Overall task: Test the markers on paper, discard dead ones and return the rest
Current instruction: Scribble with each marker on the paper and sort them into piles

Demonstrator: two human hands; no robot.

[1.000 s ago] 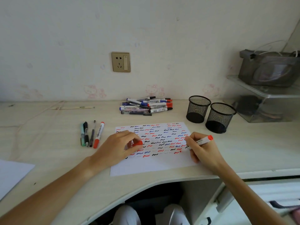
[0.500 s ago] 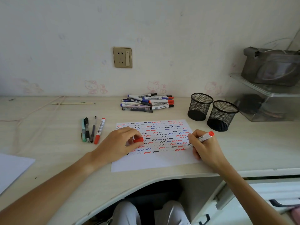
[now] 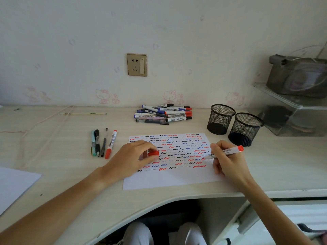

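Observation:
My right hand [image 3: 227,160] grips a white marker with a red end [image 3: 228,151], its tip down on the right edge of the test paper [image 3: 169,179]. Rows of red, blue and black squiggles cover the sheet. My left hand [image 3: 131,160] rests on the paper's left side and pinches the red cap [image 3: 153,153]. A pile of several markers [image 3: 163,114] lies at the back of the desk. To the left of the paper, a red-capped marker [image 3: 111,144] lies beside three pens [image 3: 98,142].
Two black mesh pen cups [image 3: 221,119] [image 3: 245,129] stand right of the paper. A clear plastic shelf [image 3: 290,119] with a grey bag on top sits at the far right. A blank sheet [image 3: 14,184] lies at the left edge. A thin stick [image 3: 82,113] lies at the back left.
My right hand has slid the marker tip a little up along the paper's right edge. The left hand keeps the cap in the same place.

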